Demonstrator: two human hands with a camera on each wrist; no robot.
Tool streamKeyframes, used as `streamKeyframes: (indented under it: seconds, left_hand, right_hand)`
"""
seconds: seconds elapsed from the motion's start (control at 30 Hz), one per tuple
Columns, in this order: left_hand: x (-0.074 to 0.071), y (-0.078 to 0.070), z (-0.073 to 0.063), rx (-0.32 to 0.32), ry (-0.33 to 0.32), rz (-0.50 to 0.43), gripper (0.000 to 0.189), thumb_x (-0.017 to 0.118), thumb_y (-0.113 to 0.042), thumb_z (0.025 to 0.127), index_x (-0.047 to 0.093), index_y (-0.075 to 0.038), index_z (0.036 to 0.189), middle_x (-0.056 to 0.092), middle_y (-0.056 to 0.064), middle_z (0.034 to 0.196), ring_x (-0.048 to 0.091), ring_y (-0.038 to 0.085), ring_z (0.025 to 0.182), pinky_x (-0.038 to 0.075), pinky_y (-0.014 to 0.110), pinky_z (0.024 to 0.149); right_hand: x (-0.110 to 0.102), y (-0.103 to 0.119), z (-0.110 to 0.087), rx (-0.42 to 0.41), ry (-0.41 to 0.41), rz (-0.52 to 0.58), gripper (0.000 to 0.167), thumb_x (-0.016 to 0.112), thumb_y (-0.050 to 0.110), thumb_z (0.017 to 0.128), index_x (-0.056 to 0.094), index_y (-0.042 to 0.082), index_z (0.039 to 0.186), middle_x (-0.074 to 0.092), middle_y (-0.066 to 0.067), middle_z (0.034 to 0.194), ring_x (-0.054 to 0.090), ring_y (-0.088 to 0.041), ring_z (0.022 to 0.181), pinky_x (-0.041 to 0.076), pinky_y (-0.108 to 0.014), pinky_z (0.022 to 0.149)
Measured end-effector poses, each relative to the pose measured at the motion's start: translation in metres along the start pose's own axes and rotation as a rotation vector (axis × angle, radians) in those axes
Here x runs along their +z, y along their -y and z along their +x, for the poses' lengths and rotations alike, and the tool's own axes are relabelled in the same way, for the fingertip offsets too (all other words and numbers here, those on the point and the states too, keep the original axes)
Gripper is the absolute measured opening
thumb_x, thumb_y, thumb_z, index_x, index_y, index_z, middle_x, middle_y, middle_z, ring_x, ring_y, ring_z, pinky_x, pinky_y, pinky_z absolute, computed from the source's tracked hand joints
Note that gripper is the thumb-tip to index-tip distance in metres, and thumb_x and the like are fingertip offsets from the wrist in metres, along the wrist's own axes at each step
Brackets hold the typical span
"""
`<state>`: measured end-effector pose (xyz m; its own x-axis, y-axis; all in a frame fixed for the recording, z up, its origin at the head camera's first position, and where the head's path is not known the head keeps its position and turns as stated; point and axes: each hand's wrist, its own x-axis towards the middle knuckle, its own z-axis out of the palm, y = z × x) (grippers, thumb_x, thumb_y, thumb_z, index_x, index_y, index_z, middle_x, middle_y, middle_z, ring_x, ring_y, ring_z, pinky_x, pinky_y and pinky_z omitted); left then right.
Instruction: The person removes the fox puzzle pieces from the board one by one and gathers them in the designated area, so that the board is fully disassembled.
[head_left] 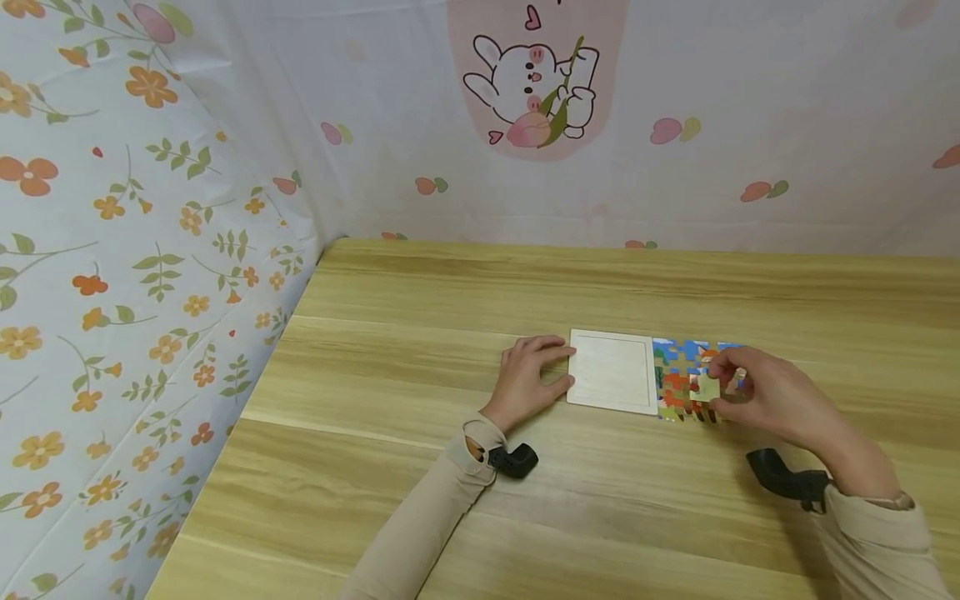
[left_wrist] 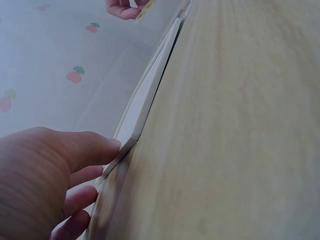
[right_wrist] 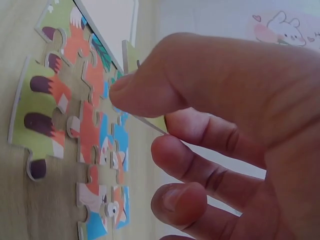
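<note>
In the head view my right hand pinches a pale green jigsaw piece between thumb and forefinger, above the loose puzzle pieces. The right wrist view shows this piece tilted and partly hidden by the thumb; the other fingers are bent and hold nothing. My left hand touches the left edge of a pale wooden puzzle tray with thumb and fingertips. In the left wrist view the thumb lies against the tray's edge. The tray's recessed surface is bare.
Several jigsaw pieces with orange fox and blue sky parts lie on the table just right of the tray, some apart. The wooden table meets a white printed curtain at the back. A floral cloth hangs on the left.
</note>
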<state>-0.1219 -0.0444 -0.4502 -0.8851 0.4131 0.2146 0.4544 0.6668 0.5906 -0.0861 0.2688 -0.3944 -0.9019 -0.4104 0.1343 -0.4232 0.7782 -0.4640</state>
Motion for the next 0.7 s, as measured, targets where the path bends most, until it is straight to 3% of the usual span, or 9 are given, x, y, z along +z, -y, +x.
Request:
streamKeyframes:
  seconds: [0.3,0.7]
  left_hand:
    - [-0.0005,0.0002,0.0000,-0.004,0.005,-0.008,0.037,0.068,-0.024,0.084,0.065,-0.016,0.120,0.054,-0.001,0.128,0.042,0.019,0.118,0.030,0.039,0.091]
    - [-0.0008,-0.0001,-0.0001,-0.004,0.003,-0.007,0.037,0.068,-0.023,0.084,0.065,-0.016,0.120,0.054,-0.001,0.128,0.043,0.018,0.118,0.030,0.038,0.090]
  right_hand:
    - [-0.0045,-0.0052,-0.0039,-0.010,0.019,0.001,0.036,0.082,0.006,0.064,0.057,0.009,0.090,0.053,0.003,0.081,0.036,-0.001,0.058,0.034,-0.024,0.052]
    - [-0.0096,-0.0090,-0.0077,0.055,0.074,0.024,0.034,0.080,0.006,0.066,0.056,0.007,0.091,0.052,0.002,0.082,0.038,-0.003,0.058,0.034,-0.024,0.052]
